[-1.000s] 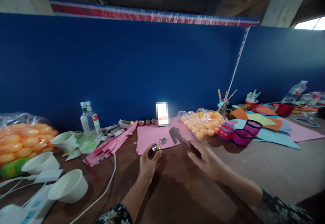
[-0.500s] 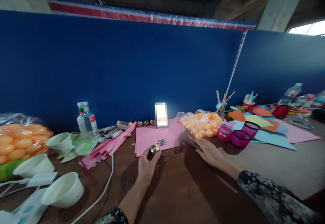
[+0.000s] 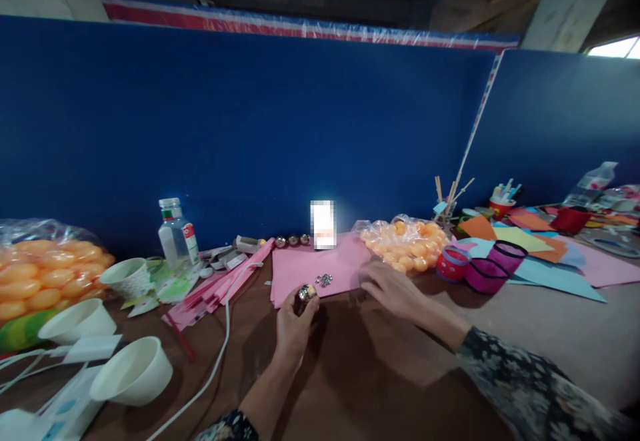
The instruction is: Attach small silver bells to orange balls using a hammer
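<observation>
My left hand (image 3: 296,321) is closed around a small ball (image 3: 307,294), held just in front of the pink paper (image 3: 295,271). Shiny silver studs cover most of the ball, and a yellow-orange patch shows on top. A small heap of silver studs (image 3: 324,280) lies on the paper beyond it. My right hand (image 3: 393,291) hovers by the paper's right front corner, to the right of the heap. Motion smears its fingertips, so whether they hold anything is unclear. Several finished-looking silver balls (image 3: 293,240) stand in a row at the paper's back left corner.
Bags of orange balls sit at right (image 3: 407,244) and far left (image 3: 47,271). White bowls (image 3: 133,371), a clear bottle (image 3: 179,238) and a white cable (image 3: 220,351) occupy the left. Purple cups (image 3: 487,274) and coloured paper (image 3: 555,278) lie right. A blue partition (image 3: 280,128) stands behind.
My right hand has moved left, from beside the bag of orange balls toward the pink paper's corner. My left hand keeps the ball in nearly the same place. The view has shifted slightly.
</observation>
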Demonstrator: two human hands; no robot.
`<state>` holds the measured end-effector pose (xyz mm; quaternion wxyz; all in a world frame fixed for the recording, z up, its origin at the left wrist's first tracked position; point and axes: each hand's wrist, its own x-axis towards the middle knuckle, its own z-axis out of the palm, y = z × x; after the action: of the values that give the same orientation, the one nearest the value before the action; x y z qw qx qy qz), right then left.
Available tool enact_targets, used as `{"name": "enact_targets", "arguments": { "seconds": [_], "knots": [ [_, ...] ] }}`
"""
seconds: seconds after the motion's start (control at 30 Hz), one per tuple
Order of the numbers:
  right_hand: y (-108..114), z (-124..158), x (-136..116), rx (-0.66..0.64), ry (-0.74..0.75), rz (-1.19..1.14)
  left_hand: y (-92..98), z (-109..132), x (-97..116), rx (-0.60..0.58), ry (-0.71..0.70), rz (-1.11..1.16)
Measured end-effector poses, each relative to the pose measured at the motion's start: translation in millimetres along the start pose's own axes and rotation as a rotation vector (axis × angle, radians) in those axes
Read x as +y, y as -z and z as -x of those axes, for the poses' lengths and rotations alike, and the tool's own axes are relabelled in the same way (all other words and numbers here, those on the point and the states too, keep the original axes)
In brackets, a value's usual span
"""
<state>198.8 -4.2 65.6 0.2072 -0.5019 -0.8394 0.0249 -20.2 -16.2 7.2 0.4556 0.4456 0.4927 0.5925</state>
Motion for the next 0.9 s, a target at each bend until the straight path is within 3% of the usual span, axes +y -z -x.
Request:
{"name": "enact_targets", "arguments": {
  "seconds": [0.17,0.37,0.67,0.9],
  "knots": [
    [-32,-49,-32,-0.091,0.011,0.001,2.4,-3,-7,0.043,-0.036,-0.014],
    [-62,-86,-43,-0.162,-0.035,0.042,3.1,-5,-10,0.031,-0.064,0.004],
    [-78,-107,-34,-0.364,-0.147,0.057,1.5,-5,-11,0.032,-0.044,-0.012],
    [-78,-107,-31,-0.3,-0.188,-0.004,0.8,-7,-12,0.01,-0.053,-0.032]
  ]
}}
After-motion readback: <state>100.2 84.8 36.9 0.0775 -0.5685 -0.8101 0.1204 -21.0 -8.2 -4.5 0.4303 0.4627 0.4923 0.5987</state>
